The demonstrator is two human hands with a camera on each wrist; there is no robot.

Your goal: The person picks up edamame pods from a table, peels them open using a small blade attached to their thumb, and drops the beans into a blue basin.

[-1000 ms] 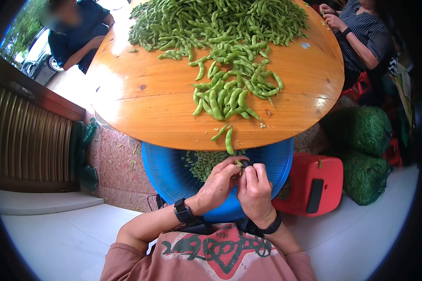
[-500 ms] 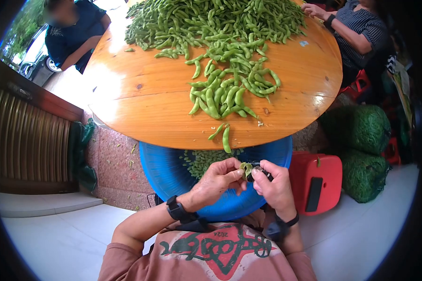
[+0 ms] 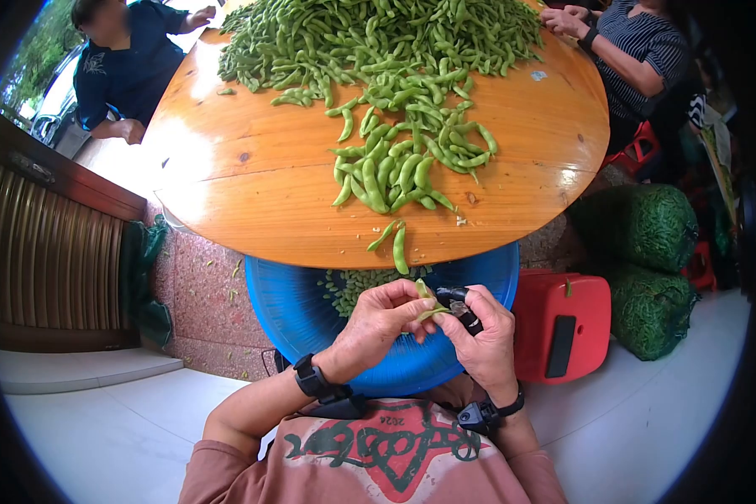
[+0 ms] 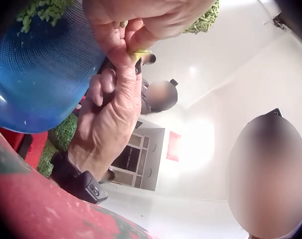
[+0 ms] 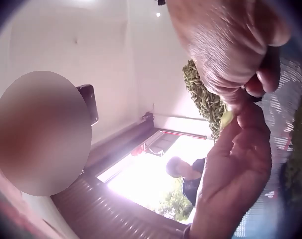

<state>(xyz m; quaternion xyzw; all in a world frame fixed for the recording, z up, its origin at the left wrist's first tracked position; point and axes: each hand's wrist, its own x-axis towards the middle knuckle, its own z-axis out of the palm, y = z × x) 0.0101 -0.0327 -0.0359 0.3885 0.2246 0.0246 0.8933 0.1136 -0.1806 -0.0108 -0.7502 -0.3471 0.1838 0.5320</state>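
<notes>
A split green soybean pod [image 3: 426,296] is held between both hands over a blue basin [image 3: 269,315]. The left hand [image 3: 380,322] pinches it between thumb and fingers. From the other side, the right hand [image 3: 489,344] grips the pod's end with curled fingers, its thumb at the pod. A black covering [image 3: 452,293] shows at the right index finger. In the left wrist view the pod [image 4: 139,54] lies between the fingertips of both hands. Shelled beans [image 3: 353,291] lie in the basin. Two whole pods [image 3: 400,248] rest at the table's near edge.
A big heap of pods [image 3: 378,42] covers the far part of the wooden table [image 3: 218,168], with a smaller pile nearer. A red stool [image 3: 584,323] and green net sacks [image 3: 651,311] stand at right. Two other people are at the table's sides.
The right hand has moved right and turned, showing the black covering on its finger. The pod is now spread between the hands. The person at left has shifted their arms.
</notes>
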